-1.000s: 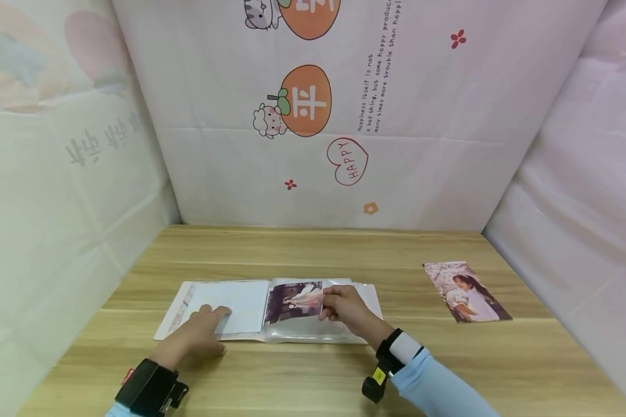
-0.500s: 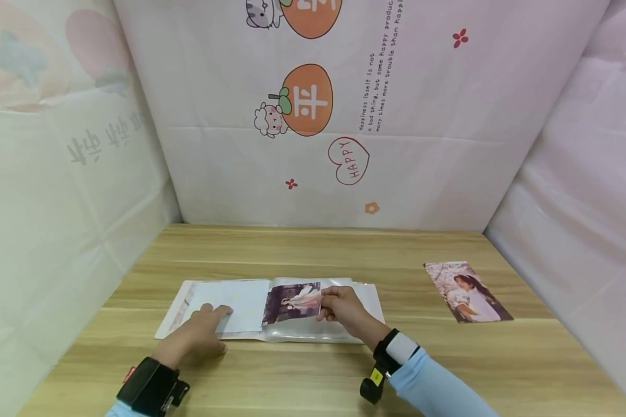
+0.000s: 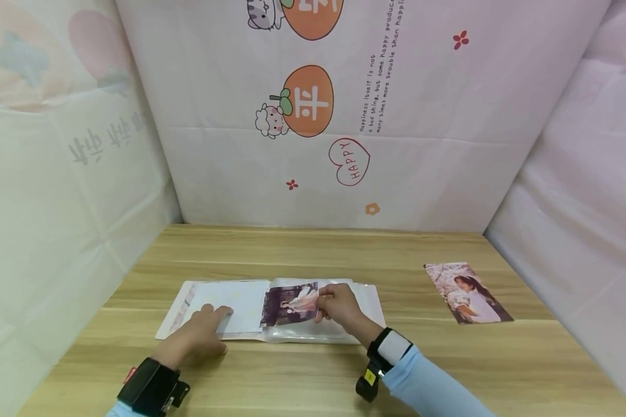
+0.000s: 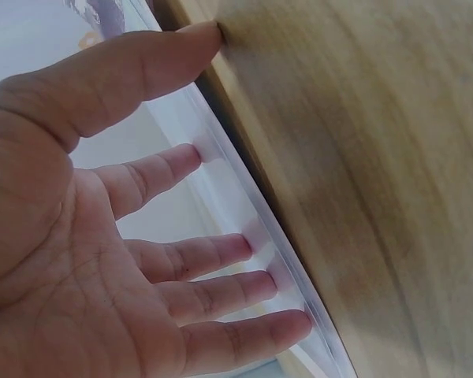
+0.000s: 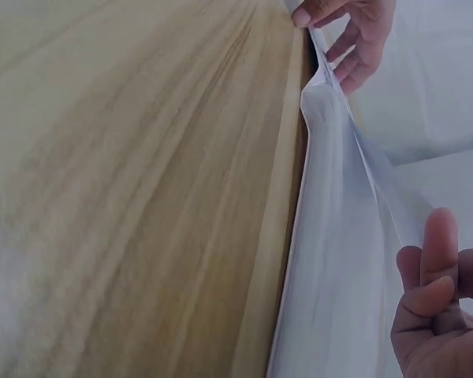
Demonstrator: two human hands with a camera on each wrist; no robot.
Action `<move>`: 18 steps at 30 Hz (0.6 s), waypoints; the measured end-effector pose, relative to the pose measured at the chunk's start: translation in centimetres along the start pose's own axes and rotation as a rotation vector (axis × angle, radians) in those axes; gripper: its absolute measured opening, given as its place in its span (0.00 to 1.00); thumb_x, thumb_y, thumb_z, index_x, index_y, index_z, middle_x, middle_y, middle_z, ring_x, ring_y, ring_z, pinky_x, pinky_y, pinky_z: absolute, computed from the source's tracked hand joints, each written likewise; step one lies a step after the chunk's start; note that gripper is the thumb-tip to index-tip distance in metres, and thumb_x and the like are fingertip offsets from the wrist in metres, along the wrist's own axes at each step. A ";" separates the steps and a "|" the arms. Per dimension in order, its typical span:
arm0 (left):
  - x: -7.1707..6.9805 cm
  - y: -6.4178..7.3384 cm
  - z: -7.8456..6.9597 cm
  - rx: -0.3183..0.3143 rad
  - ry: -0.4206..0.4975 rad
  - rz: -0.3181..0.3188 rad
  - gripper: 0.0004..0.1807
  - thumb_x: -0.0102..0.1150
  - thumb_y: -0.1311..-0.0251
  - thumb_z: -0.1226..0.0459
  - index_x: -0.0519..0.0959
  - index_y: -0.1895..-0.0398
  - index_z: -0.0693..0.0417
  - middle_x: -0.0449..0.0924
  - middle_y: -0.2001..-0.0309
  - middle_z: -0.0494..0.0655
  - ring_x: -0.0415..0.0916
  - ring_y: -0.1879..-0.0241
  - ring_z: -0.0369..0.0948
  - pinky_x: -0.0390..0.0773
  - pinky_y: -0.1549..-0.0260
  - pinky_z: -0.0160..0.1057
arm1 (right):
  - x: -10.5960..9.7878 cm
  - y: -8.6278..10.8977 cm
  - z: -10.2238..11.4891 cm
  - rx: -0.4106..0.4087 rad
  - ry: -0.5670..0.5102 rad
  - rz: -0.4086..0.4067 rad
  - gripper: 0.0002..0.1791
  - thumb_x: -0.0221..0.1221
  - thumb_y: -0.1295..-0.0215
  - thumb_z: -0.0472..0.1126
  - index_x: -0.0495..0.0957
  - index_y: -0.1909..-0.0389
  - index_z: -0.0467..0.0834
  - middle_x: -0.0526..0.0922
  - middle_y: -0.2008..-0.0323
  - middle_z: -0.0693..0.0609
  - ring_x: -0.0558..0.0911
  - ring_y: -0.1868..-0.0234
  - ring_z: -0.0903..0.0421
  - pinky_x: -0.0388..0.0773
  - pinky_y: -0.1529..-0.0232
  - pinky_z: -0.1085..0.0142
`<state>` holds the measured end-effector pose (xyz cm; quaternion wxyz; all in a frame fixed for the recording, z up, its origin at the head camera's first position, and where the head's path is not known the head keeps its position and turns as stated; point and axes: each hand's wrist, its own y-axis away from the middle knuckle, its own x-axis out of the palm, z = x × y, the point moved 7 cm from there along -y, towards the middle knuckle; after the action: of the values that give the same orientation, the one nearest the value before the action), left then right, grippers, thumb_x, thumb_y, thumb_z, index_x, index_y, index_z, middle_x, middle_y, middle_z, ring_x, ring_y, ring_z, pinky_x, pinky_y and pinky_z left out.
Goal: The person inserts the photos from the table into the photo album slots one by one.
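A photo album lies spread out on the wooden table, a white page on its left and a clear plastic sleeve on its right. My left hand rests on the white page; in the left wrist view its fingers are straight and spread along the album's edge. Between thumb and fingers my right hand pinches the right edge of a photo of a figure in a pale dress. The photo is over the sleeve, its left end at the album's fold. Whether that end is inside a pocket, I cannot tell.
Another photo, with pink blossom, lies flat on the table to the right. White printed cloth hangs behind the table and along both sides.
My right hand has shifted a little to the left, carrying the photo with it toward the fold of the album. The left hand stays put.
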<state>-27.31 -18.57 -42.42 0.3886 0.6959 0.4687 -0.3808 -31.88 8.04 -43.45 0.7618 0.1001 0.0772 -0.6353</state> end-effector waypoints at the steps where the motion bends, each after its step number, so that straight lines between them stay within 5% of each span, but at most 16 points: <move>1: 0.0 0.0 0.0 0.000 0.002 0.000 0.40 0.71 0.66 0.68 0.69 0.41 0.60 0.66 0.58 0.57 0.65 0.60 0.52 0.70 0.59 0.54 | 0.0 -0.1 0.1 -0.004 0.023 -0.014 0.15 0.52 0.44 0.26 0.74 0.55 0.25 0.79 0.83 0.46 0.77 0.85 0.58 0.68 0.84 0.72; 18: 0.1 -0.1 0.1 0.021 -0.017 -0.017 0.41 0.71 0.69 0.67 0.69 0.42 0.60 0.66 0.58 0.58 0.67 0.59 0.55 0.71 0.59 0.56 | 1.5 0.0 0.8 0.002 0.010 -0.022 0.15 0.52 0.43 0.26 0.74 0.55 0.24 0.79 0.85 0.46 0.79 0.84 0.58 0.74 0.83 0.71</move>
<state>-27.45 -18.64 -42.55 0.3818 0.6927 0.4673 -0.3949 -31.63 6.44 -42.99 0.7544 0.1033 0.0812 -0.6431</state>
